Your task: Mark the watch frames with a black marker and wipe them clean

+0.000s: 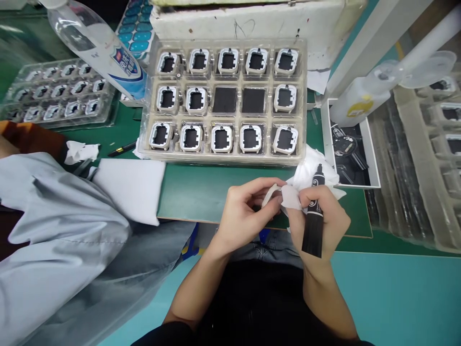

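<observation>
Our black shirt [252, 302] is nearest, below the green table [194, 192]. Our left hand [240, 211] pinches a pale frame [270, 193] between thumb and fingers, on our side of the tray [223, 157]. Our right hand [328, 216] pinches a wipe [290, 197] beside the frame, with a black pen [314, 228] lying across it. We judge the pen the main hazard: its narrow end stands against crumpled tissue [306, 170], and if uncapped, which we cannot tell, it could mark tissue or frame. Too light a left pinch could lose the frame should the wipe tug.
</observation>
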Available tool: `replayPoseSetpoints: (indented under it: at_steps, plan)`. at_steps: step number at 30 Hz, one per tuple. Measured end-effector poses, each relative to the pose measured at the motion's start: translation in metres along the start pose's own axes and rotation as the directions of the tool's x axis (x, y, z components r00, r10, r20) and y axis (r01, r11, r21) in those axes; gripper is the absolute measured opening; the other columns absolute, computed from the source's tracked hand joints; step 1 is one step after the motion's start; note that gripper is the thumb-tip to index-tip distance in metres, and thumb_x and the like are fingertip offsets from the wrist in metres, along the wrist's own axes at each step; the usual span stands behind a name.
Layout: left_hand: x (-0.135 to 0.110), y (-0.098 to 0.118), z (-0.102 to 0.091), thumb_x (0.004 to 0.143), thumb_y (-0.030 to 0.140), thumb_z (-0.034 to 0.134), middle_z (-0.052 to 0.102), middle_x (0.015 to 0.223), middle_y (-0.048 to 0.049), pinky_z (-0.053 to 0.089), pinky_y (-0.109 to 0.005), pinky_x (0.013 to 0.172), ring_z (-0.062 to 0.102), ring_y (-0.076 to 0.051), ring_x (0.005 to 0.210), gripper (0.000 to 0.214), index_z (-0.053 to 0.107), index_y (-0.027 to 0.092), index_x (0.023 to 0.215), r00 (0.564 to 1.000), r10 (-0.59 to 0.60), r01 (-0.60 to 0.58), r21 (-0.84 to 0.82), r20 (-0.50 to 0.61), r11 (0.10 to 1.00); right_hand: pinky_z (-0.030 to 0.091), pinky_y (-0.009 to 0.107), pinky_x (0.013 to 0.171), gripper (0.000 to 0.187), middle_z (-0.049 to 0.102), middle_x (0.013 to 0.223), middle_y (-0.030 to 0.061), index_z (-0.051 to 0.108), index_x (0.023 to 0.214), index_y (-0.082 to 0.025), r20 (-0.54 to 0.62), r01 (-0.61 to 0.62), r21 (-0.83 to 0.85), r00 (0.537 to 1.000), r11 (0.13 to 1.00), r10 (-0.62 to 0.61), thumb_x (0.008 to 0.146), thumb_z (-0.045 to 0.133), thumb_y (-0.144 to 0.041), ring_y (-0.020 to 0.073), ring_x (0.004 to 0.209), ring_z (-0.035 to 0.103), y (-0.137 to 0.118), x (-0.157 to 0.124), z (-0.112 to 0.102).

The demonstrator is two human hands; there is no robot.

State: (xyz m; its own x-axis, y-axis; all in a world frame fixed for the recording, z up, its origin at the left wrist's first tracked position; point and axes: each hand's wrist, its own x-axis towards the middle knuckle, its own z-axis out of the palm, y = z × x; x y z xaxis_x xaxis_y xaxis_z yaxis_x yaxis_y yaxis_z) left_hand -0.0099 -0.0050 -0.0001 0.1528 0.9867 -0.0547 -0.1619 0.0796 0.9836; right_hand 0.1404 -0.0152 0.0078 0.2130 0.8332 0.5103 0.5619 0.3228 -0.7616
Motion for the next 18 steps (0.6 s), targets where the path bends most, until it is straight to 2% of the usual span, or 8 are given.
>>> replayPoseSetpoints:
  at_steps: [7, 14, 18]
  plan:
    - [0.001, 0.002, 0.0, 0.093, 0.036, 0.091, 0.082, 0.091, -0.0044, 0.061, -0.023, 0.059, 0.074, -0.016, 0.071, 0.027, 0.085, 0.02, 0.115, 0.999, -0.044, 0.043, -0.043, -0.018, 0.998, 0.039, 0.025, 0.057, 0.036, 0.046, 0.065, -0.0089, 0.051, 0.073, -0.024, -0.033, -0.026, 0.027, 0.999, 0.999, 0.026, 0.092, 0.081, -0.021, 0.0093, 0.058, 0.042, -0.002, -0.001, -0.001]
    - [0.001, 0.01, -0.001, 0.093, 0.025, 0.089, 0.078, 0.077, -0.0003, 0.059, -0.018, 0.049, 0.075, -0.014, 0.062, 0.019, 0.083, 0.018, 0.11, 0.995, -0.097, 0.095, -0.18, -0.001, 0.979, 0.035, 0.026, 0.053, 0.038, 0.045, 0.062, -0.0088, 0.052, 0.071, -0.024, -0.075, -0.006, 0.057, 0.997, 0.998, 0.01, 0.091, 0.083, -0.023, 0.0088, 0.053, 0.039, 0.0, -0.001, 0.0]
    - [0.002, 0.012, -0.001, 0.086, 0.028, 0.096, 0.078, 0.076, 0.0, 0.059, -0.019, 0.048, 0.076, -0.015, 0.06, 0.028, 0.082, 0.017, 0.109, 0.99, -0.141, 0.136, -0.196, -0.009, 0.971, 0.036, 0.029, 0.052, 0.039, 0.046, 0.06, -0.0076, 0.052, 0.07, -0.025, -0.1, -0.012, 0.051, 0.995, 0.999, 0.017, 0.095, 0.083, -0.03, 0.0114, 0.053, 0.042, 0.001, -0.002, 0.0]
